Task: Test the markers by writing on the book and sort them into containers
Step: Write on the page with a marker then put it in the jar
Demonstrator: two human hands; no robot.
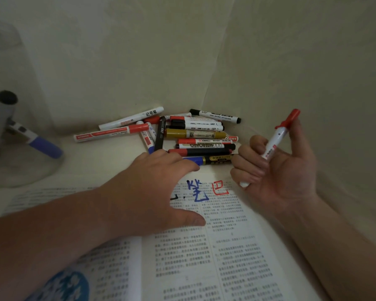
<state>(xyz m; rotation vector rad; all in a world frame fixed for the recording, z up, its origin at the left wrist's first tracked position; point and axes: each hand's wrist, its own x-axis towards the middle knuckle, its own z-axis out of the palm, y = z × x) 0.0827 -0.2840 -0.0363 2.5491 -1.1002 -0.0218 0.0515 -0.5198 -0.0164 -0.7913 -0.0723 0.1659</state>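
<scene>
Now a red-capped marker (278, 137) is held in the right hand (280, 170) above an open book (226, 257).

Palm up, the right grip is clamped round the marker's white barrel, cap tilted up and away near the book's top right corner. The left hand (148, 187) is spread over the page, grip apart, fingers pointing at a pile of markers (195, 133) on the table (109, 157) by the wall. Blue and red handwriting (197, 192) tops the page. A clear container (20, 181), far left, holds a blue-capped marker (44, 146).
</scene>
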